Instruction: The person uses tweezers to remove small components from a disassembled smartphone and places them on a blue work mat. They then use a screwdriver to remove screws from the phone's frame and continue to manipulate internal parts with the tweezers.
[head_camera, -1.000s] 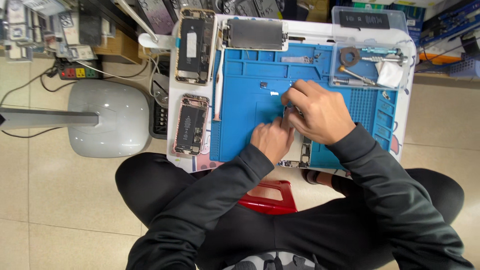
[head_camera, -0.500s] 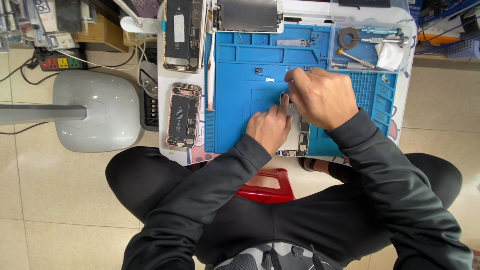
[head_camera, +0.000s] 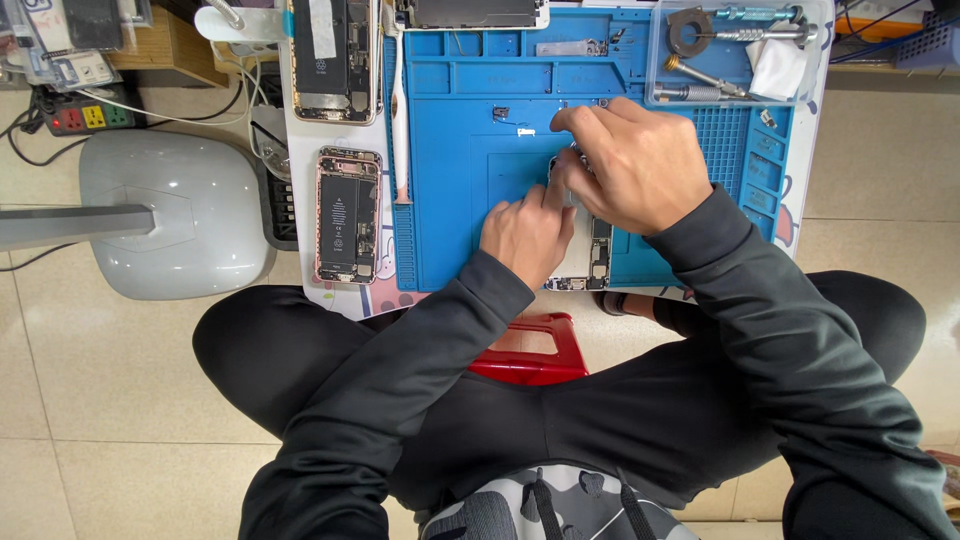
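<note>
The right hand (head_camera: 640, 165) pinches with closed fingertips at the top of an opened phone (head_camera: 588, 250) lying mid-frame on the blue mat (head_camera: 450, 120), while the left hand (head_camera: 525, 235) presses it flat, a light, stiff, fragile thing best held by its edges.

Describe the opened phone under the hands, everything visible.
The opened phone lies flat on the blue work mat, near its front edge, long side running away from the person. Only its lower part shows: a pale frame with dark internal parts and small connectors exposed, no screen on it. The left hand rests on its left side; the right hand covers its upper half, fingertips pressed on it.
</note>
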